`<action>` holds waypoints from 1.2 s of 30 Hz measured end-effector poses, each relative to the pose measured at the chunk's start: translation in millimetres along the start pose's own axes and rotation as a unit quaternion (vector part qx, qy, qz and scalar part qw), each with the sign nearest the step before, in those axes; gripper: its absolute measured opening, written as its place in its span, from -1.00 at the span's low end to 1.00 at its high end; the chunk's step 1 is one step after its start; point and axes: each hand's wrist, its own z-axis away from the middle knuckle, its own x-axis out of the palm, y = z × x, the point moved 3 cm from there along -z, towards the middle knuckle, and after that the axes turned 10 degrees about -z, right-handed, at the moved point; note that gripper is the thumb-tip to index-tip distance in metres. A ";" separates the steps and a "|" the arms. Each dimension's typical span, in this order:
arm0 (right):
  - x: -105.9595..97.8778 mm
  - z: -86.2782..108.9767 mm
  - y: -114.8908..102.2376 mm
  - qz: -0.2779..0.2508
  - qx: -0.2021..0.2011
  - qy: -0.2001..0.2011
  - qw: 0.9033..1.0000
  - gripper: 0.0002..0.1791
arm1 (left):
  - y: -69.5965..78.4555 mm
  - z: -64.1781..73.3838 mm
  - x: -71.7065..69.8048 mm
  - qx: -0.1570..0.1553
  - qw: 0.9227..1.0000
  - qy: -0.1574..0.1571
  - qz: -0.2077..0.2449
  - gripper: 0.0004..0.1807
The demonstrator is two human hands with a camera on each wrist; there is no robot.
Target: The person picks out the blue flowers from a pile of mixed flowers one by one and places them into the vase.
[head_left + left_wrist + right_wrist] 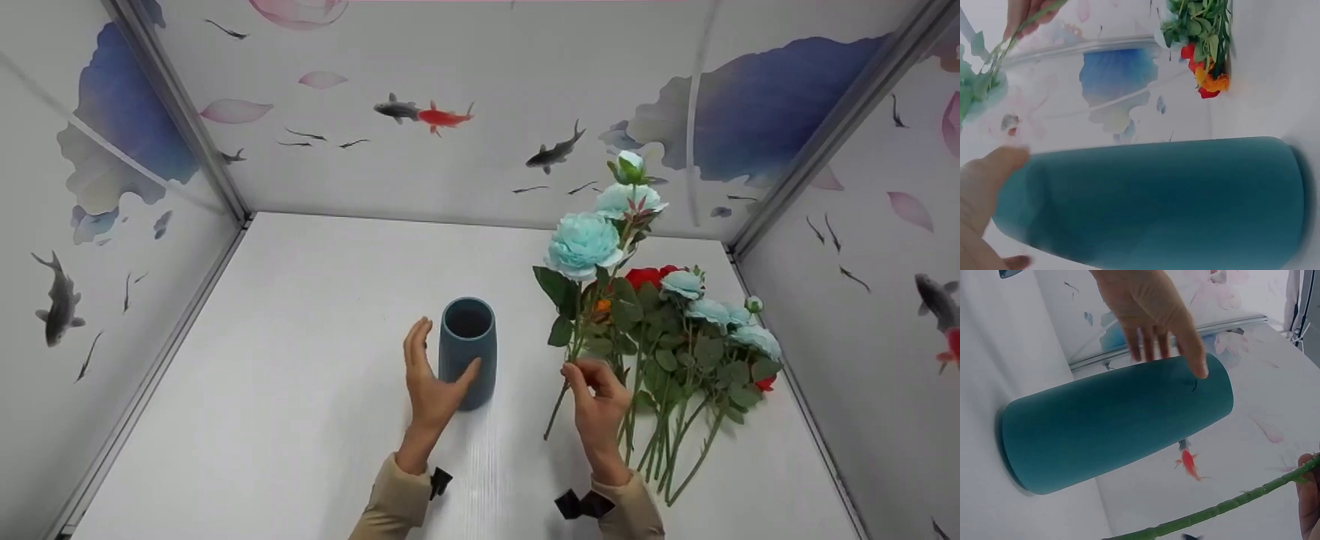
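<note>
three white panel walls [480,187] are surrounding my workspace, showing grey and red painted fish [445,118], pale pink petals [236,111] and large blue-violet blots [780,112]; straight silvery metal posts [176,97] are marking the corners. a broad, smooth white tabletop [300,360] is stretching out before me, carrying soft grey shadows and a faintly streaked gleam. near its middle, a tall, round, teal vase [465,352] is standing upright, its dark mouth facing up. i am curving my left hand [435,390] widely about the vase's upper part, thumb apart from fingers; i cannot tell whether it is touching. to the right of the vase, i am pinching a thin green stem [556,411] in my right hand [602,405], and full pale-aqua blossoms [583,244] are crowning it. beside that, a loose pile of leafy stems with red, orange and pale-aqua flowers [675,360] is lying near the right wall.
</note>
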 end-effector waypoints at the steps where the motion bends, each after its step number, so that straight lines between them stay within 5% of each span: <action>1: 2.9 -1.3 -4.1 -0.002 -0.001 -0.002 1.000 -0.95 | 5.6 0.7 -2.5 0.033 0.999 0.038 0.005 -0.28; 3: 8.1 -3.6 -10.8 -0.005 -0.004 -0.003 1.000 -0.95 | 18.1 2.1 -5.6 0.093 0.992 0.083 0.019 -0.49; 6: 12.6 -5.1 -12.0 -0.010 -0.001 -0.002 1.000 -0.95 | 39.8 3.0 -4.3 0.129 0.989 0.049 0.053 -0.70; 9: 15.1 -5.5 -6.3 -0.027 0.006 -0.005 1.000 -0.97 | 62.4 3.0 2.6 0.081 0.988 -0.076 0.109 -0.78; 12: 18.0 -4.9 -0.9 -0.039 0.009 -0.013 0.999 -0.98 | 79.6 5.8 9.0 -0.010 0.970 -0.197 0.139 -0.83; 16: 23.4 -4.5 -0.9 -0.041 0.002 -0.022 0.999 -1.00 | 87.9 10.1 16.3 -0.071 0.949 -0.268 0.151 -0.84; 29: 31.8 -2.9 -5.0 -0.042 0.002 -0.021 0.999 -0.85 | 89.9 7.4 17.8 -0.067 0.954 -0.245 0.158 -0.91; 36: 34.4 0.2 -3.9 -0.048 0.001 -0.029 0.998 -0.96 | 87.9 8.9 15.9 -0.061 0.958 -0.238 0.150 -0.90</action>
